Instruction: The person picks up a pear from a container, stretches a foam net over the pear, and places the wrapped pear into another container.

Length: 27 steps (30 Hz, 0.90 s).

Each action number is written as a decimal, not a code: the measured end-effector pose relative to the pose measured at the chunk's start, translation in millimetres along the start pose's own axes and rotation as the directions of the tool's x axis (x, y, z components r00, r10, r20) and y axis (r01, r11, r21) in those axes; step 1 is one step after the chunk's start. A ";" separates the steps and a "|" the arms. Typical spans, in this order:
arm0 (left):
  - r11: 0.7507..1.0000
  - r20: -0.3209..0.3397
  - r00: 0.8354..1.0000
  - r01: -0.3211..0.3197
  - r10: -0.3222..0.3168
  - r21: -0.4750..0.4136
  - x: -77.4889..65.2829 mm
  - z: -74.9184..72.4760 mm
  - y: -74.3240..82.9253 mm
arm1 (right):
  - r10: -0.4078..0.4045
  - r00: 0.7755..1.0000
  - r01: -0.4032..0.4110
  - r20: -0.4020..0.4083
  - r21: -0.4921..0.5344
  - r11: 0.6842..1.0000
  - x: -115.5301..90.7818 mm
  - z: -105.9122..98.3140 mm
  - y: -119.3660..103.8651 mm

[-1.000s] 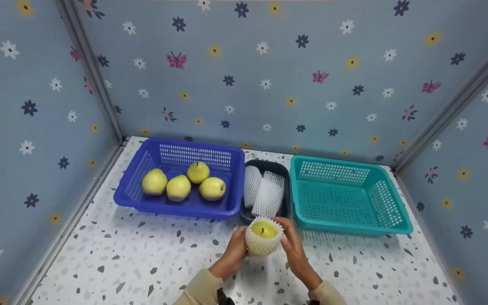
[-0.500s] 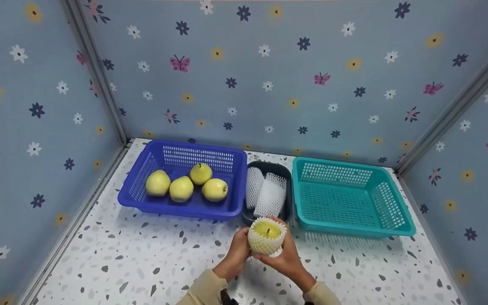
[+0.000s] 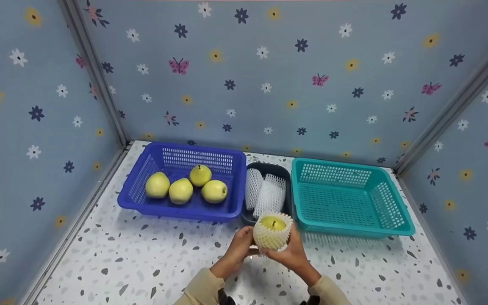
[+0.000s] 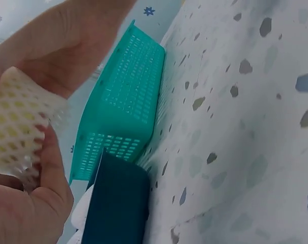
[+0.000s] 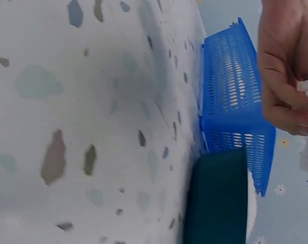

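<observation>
A yellow-green pear (image 3: 273, 223) sits upright in a white foam net sleeve (image 3: 267, 240), its stem and top showing through the open upper end. My right hand (image 3: 293, 253) grips the sleeved pear from the right and below. From the left, my left hand (image 3: 237, 249) pinches the sleeve's lower edge, as the foam net (image 4: 26, 122) between its finger and thumb in the left wrist view shows. Only the curled fingers of the left hand (image 5: 286, 96) and a bit of the net appear in the right wrist view. Both hands are above the table, in front of the dark container.
Several pears (image 3: 181, 191) lie in a blue basket (image 3: 184, 212) at the left. A dark container (image 3: 287, 207) with white foam net sleeves (image 3: 270, 195) stands in the middle. To its right is a teal basket (image 3: 350, 231). Patterned walls (image 3: 252, 97) enclose the speckled table (image 3: 142, 262).
The sleeved pear has moved slightly right. My right hand has shifted from its side to a grip around and under it, while the left hand stays at the sleeve's lower left.
</observation>
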State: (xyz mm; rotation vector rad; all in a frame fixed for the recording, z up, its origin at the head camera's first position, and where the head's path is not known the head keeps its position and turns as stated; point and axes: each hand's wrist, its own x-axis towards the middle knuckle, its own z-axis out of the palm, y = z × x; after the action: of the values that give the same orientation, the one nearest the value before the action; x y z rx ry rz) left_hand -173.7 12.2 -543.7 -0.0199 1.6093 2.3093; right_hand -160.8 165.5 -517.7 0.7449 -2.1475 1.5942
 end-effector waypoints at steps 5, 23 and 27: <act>0.980 0.034 0.989 -0.147 0.144 0.131 -2.8 -5.7 19.7 | -0.010 1.000 0.010 0.008 -0.035 0.999 18.3 -17.4 -4.9; 0.435 0.027 0.798 -0.356 0.603 0.827 24.7 -70.1 45.1 | 0.080 0.996 -0.068 0.048 -0.211 0.975 77.5 -98.1 -2.2; 0.329 0.054 0.809 -0.298 0.585 0.896 30.0 -73.2 42.5 | 0.127 0.991 -0.115 0.032 -0.262 0.958 86.7 -114.1 11.6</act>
State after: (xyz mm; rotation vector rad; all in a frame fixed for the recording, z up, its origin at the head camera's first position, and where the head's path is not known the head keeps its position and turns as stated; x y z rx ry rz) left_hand -226.2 -60.4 -537.5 0.4179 3.1426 1.4323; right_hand -239.2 260.1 -442.9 0.5830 -2.4177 1.3238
